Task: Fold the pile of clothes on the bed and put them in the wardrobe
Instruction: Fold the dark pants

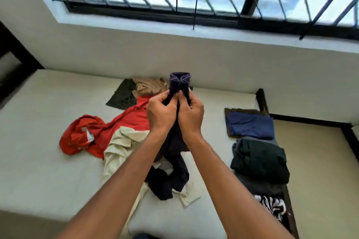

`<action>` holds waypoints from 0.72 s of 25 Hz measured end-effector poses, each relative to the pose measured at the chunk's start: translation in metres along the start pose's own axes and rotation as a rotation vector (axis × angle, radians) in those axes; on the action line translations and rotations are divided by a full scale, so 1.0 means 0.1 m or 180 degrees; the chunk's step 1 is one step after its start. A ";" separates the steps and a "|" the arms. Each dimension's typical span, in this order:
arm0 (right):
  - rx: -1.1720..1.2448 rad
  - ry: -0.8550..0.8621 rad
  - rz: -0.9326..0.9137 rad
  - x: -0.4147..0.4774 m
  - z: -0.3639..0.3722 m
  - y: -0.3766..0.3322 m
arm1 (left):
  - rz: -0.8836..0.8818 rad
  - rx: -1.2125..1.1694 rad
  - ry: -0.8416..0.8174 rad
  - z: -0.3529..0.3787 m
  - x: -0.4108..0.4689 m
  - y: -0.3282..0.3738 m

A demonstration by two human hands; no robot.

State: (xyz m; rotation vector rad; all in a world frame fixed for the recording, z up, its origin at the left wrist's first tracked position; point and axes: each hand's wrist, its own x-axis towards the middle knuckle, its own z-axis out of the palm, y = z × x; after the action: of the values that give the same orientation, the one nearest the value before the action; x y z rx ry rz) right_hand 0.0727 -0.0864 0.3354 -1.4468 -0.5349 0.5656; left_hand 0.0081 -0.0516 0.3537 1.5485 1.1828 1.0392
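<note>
Both forearms stretch out over the bed (48, 161), whose white mattress carries a loose pile across its middle, a red garment (124, 122), a cream garment (120, 145), and an olive garment (122, 95) and tan garment (149, 86) toward its far edge. Along the bed's right edge lies a row of folded clothes (250, 124): blue, dark green, zebra-striped. Above the bed's middle the left hand (161, 111) and right hand (191, 114), side by side, each pinch a dark purple garment (179, 83) with curled fingers, its top bunched above the thumbs, its tail trailing down to the cream garment.
</note>
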 end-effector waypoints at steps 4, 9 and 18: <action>-0.0001 -0.0242 0.0205 0.06 0.10 -0.18 | -0.0028 -0.0051 -0.0808 -0.12 0.13 0.11; -0.0268 -0.0321 0.0007 0.25 0.37 -0.35 | -0.0121 -0.0522 -0.1792 -0.46 0.60 0.10; 0.0687 -0.0926 0.0533 0.70 0.43 -0.68 | -0.1234 -0.1170 -0.1177 -0.95 1.34 -0.22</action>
State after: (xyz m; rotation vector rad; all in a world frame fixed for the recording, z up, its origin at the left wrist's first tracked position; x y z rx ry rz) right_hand 0.1003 -0.0108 0.4051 -1.2170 -0.5641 0.9478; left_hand -0.0621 0.0972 0.3680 1.1055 0.9223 0.6337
